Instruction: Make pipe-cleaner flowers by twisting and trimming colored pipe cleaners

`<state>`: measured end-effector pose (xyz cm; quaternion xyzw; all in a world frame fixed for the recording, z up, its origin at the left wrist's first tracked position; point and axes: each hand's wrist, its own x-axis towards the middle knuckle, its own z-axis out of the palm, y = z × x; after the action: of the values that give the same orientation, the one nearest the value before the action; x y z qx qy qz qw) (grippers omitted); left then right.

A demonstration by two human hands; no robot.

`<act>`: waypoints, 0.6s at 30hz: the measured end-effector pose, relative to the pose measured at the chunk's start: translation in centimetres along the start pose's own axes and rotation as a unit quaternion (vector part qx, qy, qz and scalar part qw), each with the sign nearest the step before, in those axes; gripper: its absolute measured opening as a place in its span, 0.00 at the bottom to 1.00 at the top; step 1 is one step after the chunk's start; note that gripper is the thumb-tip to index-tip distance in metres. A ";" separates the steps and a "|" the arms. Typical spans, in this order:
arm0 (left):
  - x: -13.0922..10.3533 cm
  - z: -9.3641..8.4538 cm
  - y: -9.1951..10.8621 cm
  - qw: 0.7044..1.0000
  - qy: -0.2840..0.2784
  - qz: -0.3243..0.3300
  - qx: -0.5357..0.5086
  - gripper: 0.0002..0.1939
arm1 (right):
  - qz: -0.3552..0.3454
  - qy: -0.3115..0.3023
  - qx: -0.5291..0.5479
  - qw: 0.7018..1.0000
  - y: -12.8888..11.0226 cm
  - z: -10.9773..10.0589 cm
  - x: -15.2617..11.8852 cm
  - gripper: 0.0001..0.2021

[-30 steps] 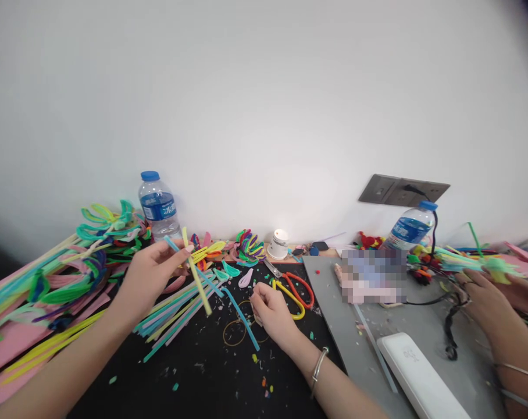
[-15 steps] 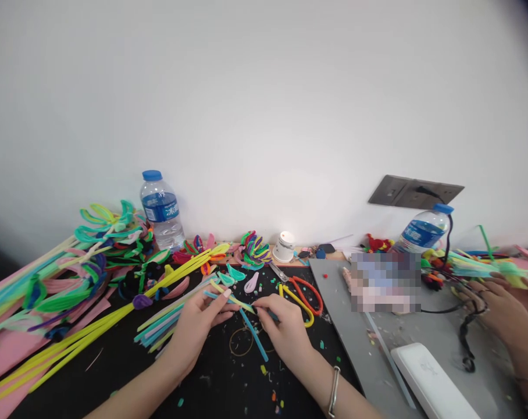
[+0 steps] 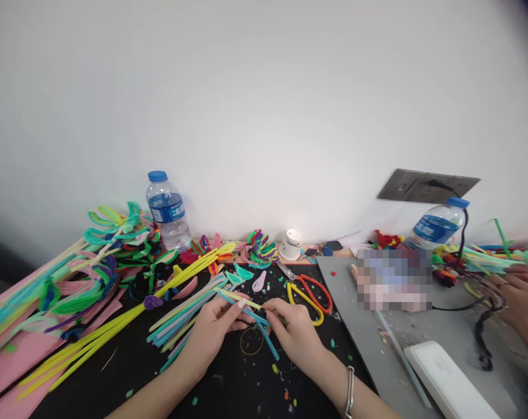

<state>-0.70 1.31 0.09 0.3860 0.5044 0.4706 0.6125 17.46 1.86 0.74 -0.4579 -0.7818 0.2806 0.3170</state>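
My left hand (image 3: 216,327) pinches a blue pipe cleaner (image 3: 271,344) and a pale yellow pipe cleaner (image 3: 250,303) between thumb and fingers. The two strands cross in the gap between my hands. My right hand (image 3: 293,330), with a bracelet at its wrist, is closed at the yellow strand's right end; its fingertips are partly hidden. The blue strand's free end slants down toward the table in front of that hand. Just left of my left hand lies a bundle of pastel pipe cleaners (image 3: 177,319). Scissors (image 3: 315,291) with red and yellow handles rest beyond my right hand.
Long yellow pipe cleaners (image 3: 116,329) and looped colourful ones fill the left side. Water bottles (image 3: 168,212) and a white cup (image 3: 291,245) stand by the wall. On the right are a grey board (image 3: 368,349), a white case (image 3: 447,378), cables and another person's hand (image 3: 514,299).
The whole scene has shifted slightly right in view. Between my hands the yellow strand lies flatter, and both hands keep their pinch. The other person's hand has moved a little.
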 end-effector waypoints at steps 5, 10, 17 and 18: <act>0.0 -0.2 0.2 0.997 0.062 0.009 -0.036 0.19 | 0.041 0.088 -0.020 0.995 0.5 -0.5 0.4 0.09; -0.2 -0.1 0.6 0.992 0.065 0.006 -0.111 0.19 | -0.031 0.022 -0.033 0.999 0.3 -0.7 0.6 0.09; -0.3 0.0 0.2 0.998 -0.004 0.010 -0.070 0.20 | 0.135 0.016 0.277 0.951 -0.8 -0.8 0.4 0.03; -0.3 0.0 0.1 0.999 -0.016 0.006 -0.048 0.22 | 0.159 0.013 0.333 0.929 -0.7 -0.8 0.5 0.03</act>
<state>-0.78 1.01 0.30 0.3667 0.4687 0.4916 0.6358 17.47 2.09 1.89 -0.4478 -0.5558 0.5660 0.4126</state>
